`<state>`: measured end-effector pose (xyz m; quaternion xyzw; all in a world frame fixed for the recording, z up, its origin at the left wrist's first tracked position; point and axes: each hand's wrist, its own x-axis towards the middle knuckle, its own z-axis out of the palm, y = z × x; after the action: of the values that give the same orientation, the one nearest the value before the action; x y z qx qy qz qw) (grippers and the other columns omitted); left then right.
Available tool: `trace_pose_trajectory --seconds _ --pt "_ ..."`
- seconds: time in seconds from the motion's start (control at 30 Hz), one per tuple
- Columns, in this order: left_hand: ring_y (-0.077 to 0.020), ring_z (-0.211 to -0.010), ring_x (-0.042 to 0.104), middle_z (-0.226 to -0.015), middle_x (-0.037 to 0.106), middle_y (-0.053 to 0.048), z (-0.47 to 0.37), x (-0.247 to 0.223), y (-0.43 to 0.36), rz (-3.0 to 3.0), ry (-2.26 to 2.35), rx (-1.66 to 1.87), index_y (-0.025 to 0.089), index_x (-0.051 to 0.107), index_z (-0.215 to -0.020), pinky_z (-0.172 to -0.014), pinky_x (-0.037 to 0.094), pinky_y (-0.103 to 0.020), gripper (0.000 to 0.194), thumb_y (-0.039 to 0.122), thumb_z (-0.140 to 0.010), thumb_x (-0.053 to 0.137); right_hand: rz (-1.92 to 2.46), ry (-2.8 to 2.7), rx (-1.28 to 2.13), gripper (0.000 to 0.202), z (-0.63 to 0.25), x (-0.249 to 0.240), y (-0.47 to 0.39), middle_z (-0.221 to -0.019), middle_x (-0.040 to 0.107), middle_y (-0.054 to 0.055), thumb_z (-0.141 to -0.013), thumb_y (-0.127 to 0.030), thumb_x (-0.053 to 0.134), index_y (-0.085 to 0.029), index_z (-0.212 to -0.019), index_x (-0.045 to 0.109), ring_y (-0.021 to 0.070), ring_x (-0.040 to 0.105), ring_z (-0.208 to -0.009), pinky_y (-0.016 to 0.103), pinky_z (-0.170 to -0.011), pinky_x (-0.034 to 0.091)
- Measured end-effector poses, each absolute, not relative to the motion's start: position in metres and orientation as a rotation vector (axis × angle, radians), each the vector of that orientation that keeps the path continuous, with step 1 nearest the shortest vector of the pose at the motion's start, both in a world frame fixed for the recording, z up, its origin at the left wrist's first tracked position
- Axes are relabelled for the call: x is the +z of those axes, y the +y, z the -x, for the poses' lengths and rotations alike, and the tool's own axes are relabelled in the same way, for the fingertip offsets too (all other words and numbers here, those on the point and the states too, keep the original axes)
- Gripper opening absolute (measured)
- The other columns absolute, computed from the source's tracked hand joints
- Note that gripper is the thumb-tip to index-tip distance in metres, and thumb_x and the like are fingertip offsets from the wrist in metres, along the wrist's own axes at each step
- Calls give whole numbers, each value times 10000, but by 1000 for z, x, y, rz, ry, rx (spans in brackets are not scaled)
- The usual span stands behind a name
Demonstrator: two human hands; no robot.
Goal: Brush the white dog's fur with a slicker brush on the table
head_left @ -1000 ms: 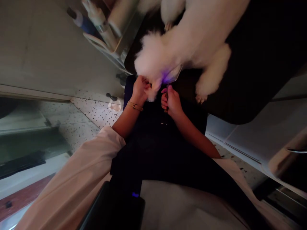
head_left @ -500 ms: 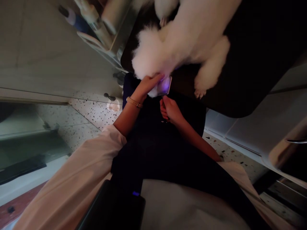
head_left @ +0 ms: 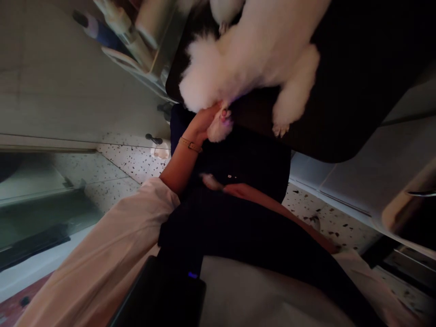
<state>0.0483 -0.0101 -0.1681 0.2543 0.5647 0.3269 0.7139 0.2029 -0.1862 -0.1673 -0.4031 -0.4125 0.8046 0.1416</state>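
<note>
A white fluffy dog [head_left: 262, 50] is on a dark table [head_left: 334, 131]. At the table's near edge, my left hand [head_left: 203, 122], with a thin strap on its wrist, is closed around a furry part of the dog [head_left: 220, 129]. Pink skin and a faint purple glow show on that part; whether it is an ear or a paw I cannot tell. My right hand [head_left: 235, 188] is low over the dark apron [head_left: 218, 222], blurred and partly hidden, with a pale blurred shape at its end. What it holds, if anything, cannot be made out.
A basket [head_left: 132, 68] with bottles [head_left: 126, 32] stands beside the table at the upper left. Speckled floor [head_left: 126, 159] shows on the left, near a glass panel [head_left: 44, 195]. To the right are a pale cabinet side [head_left: 316, 177] and a curved rim [head_left: 395, 218].
My right hand has moved down and left, away from the dog. The clear, purple-lit rectangular item over the fur is no longer visible. The held furry part now shows pink skin.
</note>
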Motion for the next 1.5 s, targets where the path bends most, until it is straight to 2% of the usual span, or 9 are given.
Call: trace_pose_trajectory --seconds 0.17,0.27,0.4,0.67,0.93,1.07,1.2,1.33,1.5 --pt "-126 -712 645 -752 684 -22 -33 -166 -17 -578 1165 600 154 669 -911 -721 525 -241 249 123 -1062 473 1361 -814 1897 382 -234 -167 -160 -575 365 -62 -1014 -583 437 -242 -842 446 92 285 -404 227 -374 242" --pt "-157 -889 695 -930 760 -49 -31 -162 -23 -600 1126 615 134 695 -1027 -848 546 -273 269 70 -1042 434 1346 -771 1781 373 -221 -173 -115 -545 357 -59 -1028 -570 455 -244 -848 446 98 297 -382 236 -353 264" --pt "-197 -1074 653 -836 740 -43 -35 -165 -24 -681 1173 695 188 693 -840 -1044 481 -310 314 65 -1021 468 1449 -843 1721 368 -185 -185 -73 -548 368 -55 -1087 -489 358 -234 -830 427 88 321 -364 224 -350 273" --pt "-208 -1229 623 -872 723 -40 -44 -176 -19 -684 1170 839 213 663 -842 -1113 462 -337 429 234 -1122 338 1515 -985 1634 378 -170 -195 -90 -603 427 -24 -1092 -457 400 -217 -805 448 79 370 -425 205 -404 273" --pt "-177 -935 688 -796 673 -57 -42 -170 -18 -560 1094 744 144 644 -970 -1003 534 -335 462 235 -1141 225 1452 -1068 1922 408 -173 -193 -149 -563 452 -36 -1055 -435 483 -215 -713 448 80 388 -470 201 -456 301" --pt "-138 -674 591 -735 620 -21 -43 -173 -20 -530 1061 750 174 638 -876 -836 546 -300 362 215 -1105 361 1318 -1192 2129 352 -189 -179 -180 -568 543 -16 -893 -343 706 -200 -628 522 97 475 -524 211 -501 354" --pt "-125 -604 554 -658 558 2 -44 -180 -21 -513 1091 796 187 619 -796 -777 536 -280 290 135 -1028 452 1428 -1082 2033 363 -215 -170 -176 -551 464 -33 -992 -479 525 -218 -740 509 97 385 -429 234 -414 298" --pt "-168 -886 691 -854 720 -36 -42 -182 -25 -554 1066 758 189 705 -903 -898 558 -302 219 158 -1002 512 1538 -1018 1610 366 -221 -176 -127 -586 417 -44 -1057 -504 419 -230 -818 465 94 357 -416 225 -404 271" --pt "-235 -1176 691 -906 750 -72 -42 -177 -26 -561 1074 753 162 698 -909 -1070 555 -394 362 302 -1080 412 1641 -1216 1368 324 -189 -184 -89 -652 417 -4 -1011 -272 586 -222 -722 447 144 488 -655 235 -639 385"
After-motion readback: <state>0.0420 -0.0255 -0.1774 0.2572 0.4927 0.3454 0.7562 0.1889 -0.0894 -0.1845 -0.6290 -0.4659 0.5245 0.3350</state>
